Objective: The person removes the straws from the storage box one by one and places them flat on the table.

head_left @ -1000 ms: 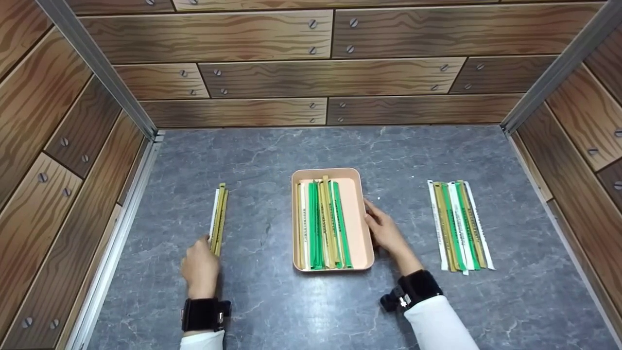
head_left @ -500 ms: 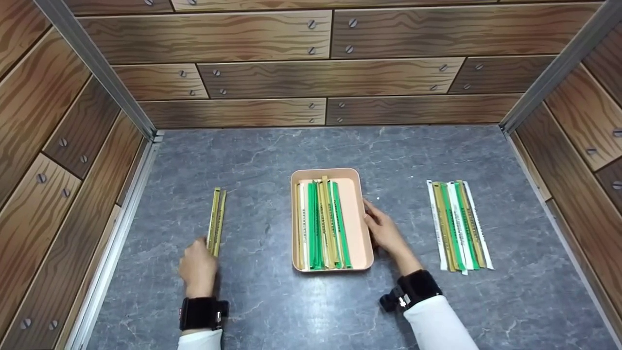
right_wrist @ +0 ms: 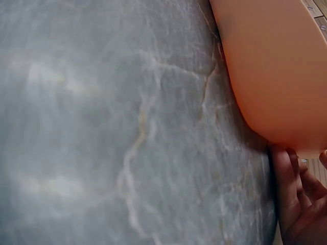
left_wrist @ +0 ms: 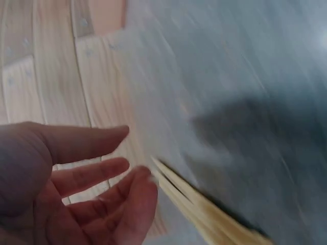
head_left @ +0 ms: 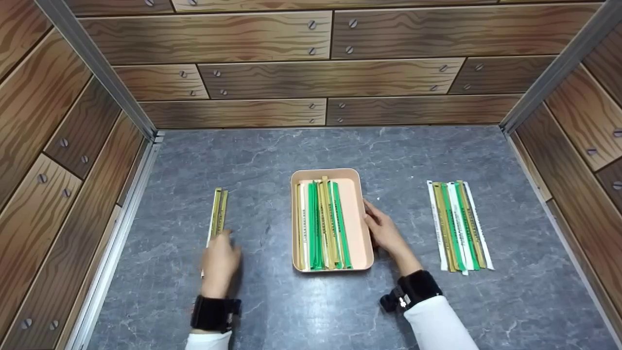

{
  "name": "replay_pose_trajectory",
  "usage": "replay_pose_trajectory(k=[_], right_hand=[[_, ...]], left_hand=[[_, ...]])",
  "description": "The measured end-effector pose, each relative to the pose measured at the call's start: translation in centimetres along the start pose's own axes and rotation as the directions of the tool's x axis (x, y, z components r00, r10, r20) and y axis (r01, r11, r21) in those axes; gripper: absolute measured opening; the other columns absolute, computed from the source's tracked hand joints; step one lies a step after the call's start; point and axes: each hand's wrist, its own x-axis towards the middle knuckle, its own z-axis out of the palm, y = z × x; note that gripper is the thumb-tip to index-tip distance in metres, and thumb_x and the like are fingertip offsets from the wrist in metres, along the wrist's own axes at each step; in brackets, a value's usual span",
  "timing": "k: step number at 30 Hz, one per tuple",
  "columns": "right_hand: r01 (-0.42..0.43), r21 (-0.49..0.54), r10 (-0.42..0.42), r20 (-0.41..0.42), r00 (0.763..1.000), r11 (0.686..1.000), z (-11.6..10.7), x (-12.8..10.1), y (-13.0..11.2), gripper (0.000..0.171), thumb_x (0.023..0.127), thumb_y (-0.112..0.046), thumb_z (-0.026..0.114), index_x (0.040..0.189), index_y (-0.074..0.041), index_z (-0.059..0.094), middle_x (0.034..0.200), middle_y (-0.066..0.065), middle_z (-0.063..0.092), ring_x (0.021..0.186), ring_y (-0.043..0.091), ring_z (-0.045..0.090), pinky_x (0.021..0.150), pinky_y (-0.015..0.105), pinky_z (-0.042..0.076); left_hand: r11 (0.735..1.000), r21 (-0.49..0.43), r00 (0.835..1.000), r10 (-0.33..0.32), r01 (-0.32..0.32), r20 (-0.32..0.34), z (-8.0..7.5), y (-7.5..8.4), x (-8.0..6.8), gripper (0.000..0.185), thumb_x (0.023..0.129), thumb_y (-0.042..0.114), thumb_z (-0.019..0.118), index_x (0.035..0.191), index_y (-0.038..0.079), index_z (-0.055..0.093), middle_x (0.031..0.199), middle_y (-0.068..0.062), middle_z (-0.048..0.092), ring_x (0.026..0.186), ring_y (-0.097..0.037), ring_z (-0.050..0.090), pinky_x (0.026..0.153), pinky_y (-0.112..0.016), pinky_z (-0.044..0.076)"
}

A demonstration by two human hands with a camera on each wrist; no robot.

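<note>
Left hand (head_left: 219, 262) lies over the near end of a small bundle of gold and white packets (head_left: 217, 214) on the grey counter (head_left: 272, 311), left of centre. Left wrist view, blurred: fingers (left_wrist: 92, 173) spread and relaxed, tips just beside the packet ends (left_wrist: 204, 214); whether they touch cannot be told, and no pinch is visible. Right hand (head_left: 384, 232) rests against the right wall of the peach tray (head_left: 357, 253) at mid-counter; right wrist view shows fingertips (right_wrist: 294, 199) pressed to the tray's outer rim (right_wrist: 276, 76), not curled round it. Tray holds a row of green, gold and white packets (head_left: 323, 223) lying lengthwise, filling its left part; right part is bare. A second, wider row of mixed packets (head_left: 459, 226) lies on the counter well right of the tray, untouched. Judgement: step in hand looks like laying or squaring up the left bundle while the tray is steadied. Next move likely calls for the left hand to lift clear without dragging the packets askew, keeping their long edges together.
</note>
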Motion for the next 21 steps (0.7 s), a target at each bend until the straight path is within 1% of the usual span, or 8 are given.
replay_pose_trajectory(k=[2,4,6,8,11,13,16,21], right_hand=[[0.004,0.005,-0.004,0.004,1.0,1.0,0.0,0.0,0.0,0.049,0.103,-0.012,0.05,0.151,-0.008,0.039,0.143,0.022,0.048,0.126,0.034,0.048,0.105,0.045,0.037],[0.008,0.012,-0.008,0.006,1.0,1.0,-0.1,0.1,0.2,0.049,0.103,-0.012,0.049,0.151,-0.008,0.038,0.144,0.023,0.046,0.127,0.035,0.047,0.106,0.046,0.036],[0.011,0.021,-0.011,0.008,1.0,1.0,-0.1,0.1,0.2,0.049,0.103,-0.012,0.049,0.151,-0.008,0.038,0.145,0.023,0.045,0.128,0.035,0.046,0.107,0.046,0.035],[0.014,0.021,-0.014,0.008,1.0,1.0,-0.1,0.1,0.2,0.049,0.103,-0.011,0.049,0.151,-0.008,0.038,0.145,0.024,0.044,0.129,0.036,0.045,0.107,0.046,0.035],[0.012,0.014,-0.012,0.005,1.0,1.0,0.0,0.0,0.2,0.049,0.103,-0.011,0.05,0.151,-0.008,0.038,0.144,0.023,0.045,0.128,0.034,0.046,0.106,0.045,0.037],[0.011,0.015,-0.011,0.004,1.0,1.0,0.0,0.0,0.1,0.049,0.103,-0.011,0.05,0.151,-0.008,0.039,0.144,0.023,0.046,0.126,0.035,0.048,0.105,0.045,0.038],[0.018,0.002,-0.018,0.0,1.0,1.0,0.0,0.0,0.2,0.049,0.102,-0.011,0.051,0.15,-0.008,0.04,0.144,0.024,0.046,0.128,0.036,0.046,0.106,0.046,0.037],[0.017,-0.024,-0.017,0.003,1.0,1.0,-0.1,0.0,0.2,0.049,0.103,-0.011,0.05,0.151,-0.008,0.039,0.142,0.025,0.048,0.128,0.037,0.047,0.106,0.048,0.036]], left_hand=[[0.996,-0.03,0.997,0.083,-0.083,-0.006,0.6,1.3,-0.2,0.039,0.078,-0.002,0.069,0.116,-0.008,0.065,0.1,-0.03,0.067,0.083,-0.045,0.066,0.069,-0.053,0.054],[0.986,-0.065,0.988,0.153,-0.152,0.005,1.3,2.8,-0.3,0.038,0.077,-0.004,0.068,0.115,-0.009,0.065,0.096,-0.026,0.068,0.077,-0.038,0.066,0.07,-0.049,0.055],[0.973,-0.106,0.977,0.209,-0.203,0.049,1.9,4.2,-0.5,0.039,0.077,-0.004,0.068,0.116,-0.008,0.065,0.089,-0.021,0.069,0.07,-0.03,0.065,0.066,-0.044,0.055],[0.953,-0.161,0.958,0.273,-0.256,0.091,2.5,5.6,-0.6,0.04,0.078,-0.004,0.07,0.117,-0.008,0.064,0.084,-0.015,0.067,0.066,-0.023,0.061,0.063,-0.038,0.055],[0.919,-0.244,0.924,0.352,-0.311,0.147,3.5,7.6,-0.7,0.041,0.08,-0.003,0.071,0.12,-0.009,0.062,0.085,-0.014,0.066,0.069,-0.021,0.062,0.063,-0.032,0.055],[0.901,-0.286,0.906,0.383,-0.325,0.178,4.1,8.7,-0.9,0.043,0.083,-0.003,0.07,0.124,-0.01,0.06,0.093,-0.019,0.067,0.074,-0.022,0.064,0.066,-0.029,0.055],[0.893,-0.314,0.888,0.401,-0.324,0.224,5.2,10.1,-1.1,0.046,0.086,-0.003,0.067,0.13,-0.009,0.055,0.105,-0.024,0.066,0.08,-0.024,0.067,0.069,-0.026,0.056],[0.916,-0.212,0.874,0.392,-0.341,0.286,6.9,11.6,-1.4,0.049,0.09,0.002,0.065,0.136,-0.006,0.051,0.117,-0.026,0.062,0.09,-0.03,0.067,0.073,-0.031,0.057]])
